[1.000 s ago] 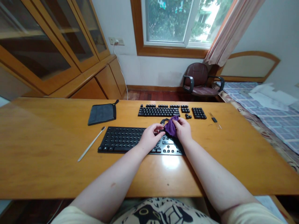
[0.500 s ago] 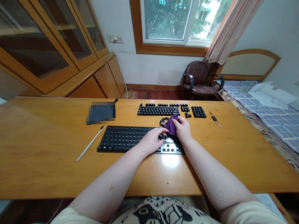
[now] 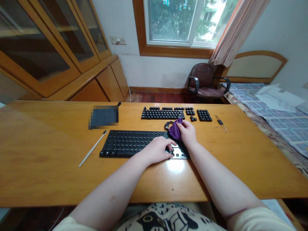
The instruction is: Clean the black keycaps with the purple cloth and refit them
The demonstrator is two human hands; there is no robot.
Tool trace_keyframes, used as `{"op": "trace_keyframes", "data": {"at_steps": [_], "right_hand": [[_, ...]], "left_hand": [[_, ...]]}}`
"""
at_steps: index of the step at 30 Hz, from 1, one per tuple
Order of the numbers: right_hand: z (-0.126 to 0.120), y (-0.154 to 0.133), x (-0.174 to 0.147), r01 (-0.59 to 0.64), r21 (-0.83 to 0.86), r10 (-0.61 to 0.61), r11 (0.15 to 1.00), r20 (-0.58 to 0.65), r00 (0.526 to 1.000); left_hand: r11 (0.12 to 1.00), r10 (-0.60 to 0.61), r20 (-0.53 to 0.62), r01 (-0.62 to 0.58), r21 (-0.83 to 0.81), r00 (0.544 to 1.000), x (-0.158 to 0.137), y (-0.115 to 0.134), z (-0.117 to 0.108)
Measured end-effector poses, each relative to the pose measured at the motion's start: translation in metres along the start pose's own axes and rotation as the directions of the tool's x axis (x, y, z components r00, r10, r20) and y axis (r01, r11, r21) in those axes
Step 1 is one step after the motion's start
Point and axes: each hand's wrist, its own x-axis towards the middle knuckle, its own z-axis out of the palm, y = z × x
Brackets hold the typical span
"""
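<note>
A black keyboard base [image 3: 130, 144], its keycaps mostly off and the switch stems bare, lies in front of me. Over its right part is my left hand [image 3: 158, 150], thumb and fingers curled in a pinch at the arrow-key area. A small dark keycap [image 3: 171, 151] shows between the fingertips, partly hidden by them. My right hand [image 3: 189, 133] grips a bunched purple cloth [image 3: 176, 131] just above the keyboard's upper right edge. The coiled black cable [image 3: 166, 125] with its plug sits beside the cloth.
Loose black keycaps [image 3: 163, 114] stand in rows behind the keyboard, with a number-pad block [image 3: 204, 115] to their right. A wire keycap puller [image 3: 220, 122] lies farther right. On the left are a long-handled brush [image 3: 92, 149] and a dark, pixelated pouch [image 3: 104, 117].
My left hand has shifted slightly right and toward me over the keyboard, from above the navigation keys to the arrow-key area. The right hand and the purple cloth stay nearly still.
</note>
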Motion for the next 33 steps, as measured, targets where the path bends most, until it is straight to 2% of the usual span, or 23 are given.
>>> {"op": "trace_keyframes", "data": {"at_steps": [13,19,24,33], "right_hand": [[-0.0001,0.0001,-0.0007,0.001,0.007,-0.001,1.000,0.008,1.000],[-0.0003,-0.0003,-0.0002,0.007,0.002,-0.007,1.000,-0.001,1.000],[0.0006,-0.0009,-0.0006,0.018,-0.003,-0.018,1.000,0.007,1.000],[0.0005,0.0003,-0.0005,0.012,0.022,-0.012,1.000,0.007,1.000]], "left_hand": [[0.996,0.047,0.026,-0.049,0.073,0.999,-0.0017,-0.0023,-0.0024],[0.995,0.016,0.073,-0.024,0.100,0.997,-0.0004,-0.0017,-0.0041],[0.996,0.009,0.159,-0.023,0.088,0.987,0.0004,0.0015,-0.0071],[0.993,-0.016,0.164,-0.003,0.115,0.986,-0.0005,0.0015,-0.0063]]}}
